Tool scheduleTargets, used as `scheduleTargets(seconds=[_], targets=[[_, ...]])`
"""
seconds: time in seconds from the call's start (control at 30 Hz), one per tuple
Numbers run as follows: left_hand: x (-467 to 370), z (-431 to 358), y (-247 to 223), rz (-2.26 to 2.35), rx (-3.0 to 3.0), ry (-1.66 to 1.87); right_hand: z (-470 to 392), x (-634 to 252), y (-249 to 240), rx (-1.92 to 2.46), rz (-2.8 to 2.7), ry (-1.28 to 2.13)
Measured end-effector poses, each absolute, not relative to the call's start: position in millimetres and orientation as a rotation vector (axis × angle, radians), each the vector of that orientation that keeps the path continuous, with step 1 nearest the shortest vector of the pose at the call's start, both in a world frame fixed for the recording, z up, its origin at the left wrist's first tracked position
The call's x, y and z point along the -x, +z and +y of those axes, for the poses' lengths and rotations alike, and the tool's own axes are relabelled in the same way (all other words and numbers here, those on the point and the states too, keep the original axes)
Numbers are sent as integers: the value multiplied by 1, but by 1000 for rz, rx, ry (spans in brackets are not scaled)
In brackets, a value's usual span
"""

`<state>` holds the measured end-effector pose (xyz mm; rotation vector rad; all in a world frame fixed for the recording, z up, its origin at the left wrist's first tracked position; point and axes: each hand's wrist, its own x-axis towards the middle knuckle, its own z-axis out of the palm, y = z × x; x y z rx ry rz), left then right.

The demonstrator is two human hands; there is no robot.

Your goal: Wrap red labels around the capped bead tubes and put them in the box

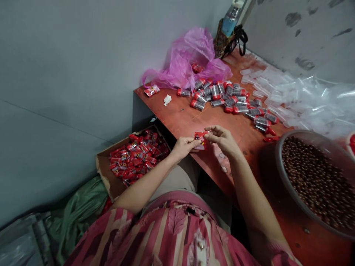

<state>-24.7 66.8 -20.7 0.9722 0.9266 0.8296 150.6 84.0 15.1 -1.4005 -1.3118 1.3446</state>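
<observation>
Between my two hands is a small red printed packet, held just above the table's front edge. My left hand pinches its left side between thumb and fingers. On the other side, my right hand has thumb and fingertips closed at its upper right corner. Whether anything is inside the packet is too small to tell. Beyond my hands lies a heap of small clear tubes with red caps, filled with dark pieces. Below my left forearm, a cardboard box holds many red packed pieces.
The reddish table carries a pink plastic bag, one red packet and a white scrap. Empty clear tubes are piled at the right. A big tub of brown balls stands near my right arm. A bottle stands behind.
</observation>
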Motion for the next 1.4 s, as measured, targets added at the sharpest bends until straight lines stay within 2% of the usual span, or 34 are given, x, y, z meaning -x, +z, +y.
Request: scheduleTargets(seconds=[0.07,0.2,0.27,0.33,0.5,0.57,0.67,0.77,0.87,1.07,1.27,1.4], targets=[[29,68,-21,945,-815,878,110,-146,14,1516,-1516,1098],[38,71,-21,988,-617,977,168,-127,9,1758,-1964,312],[43,73,-20,981,-509,1017,191,-117,5,1843,-2112,105],[49,76,-20,969,-393,1065,208,-112,0,1907,-2171,36],[57,84,-17,914,-110,1186,200,-122,-4,1887,-2051,188],[57,86,-14,884,-12,1221,171,-127,3,1780,-1901,401],[53,87,-11,847,58,1249,106,-123,14,1578,-1624,916],[45,85,-10,814,55,1249,44,-107,15,1526,-1473,1157],[34,80,-9,767,4,1232,11,-94,6,1563,-1447,1108],[13,63,8,760,-135,1196,-1,-97,1,1593,-1451,943],[6,55,18,694,-356,1162,-7,-108,5,1476,-1263,1112],[2,53,15,693,-462,1051,-11,-111,2,1579,-1376,789]])
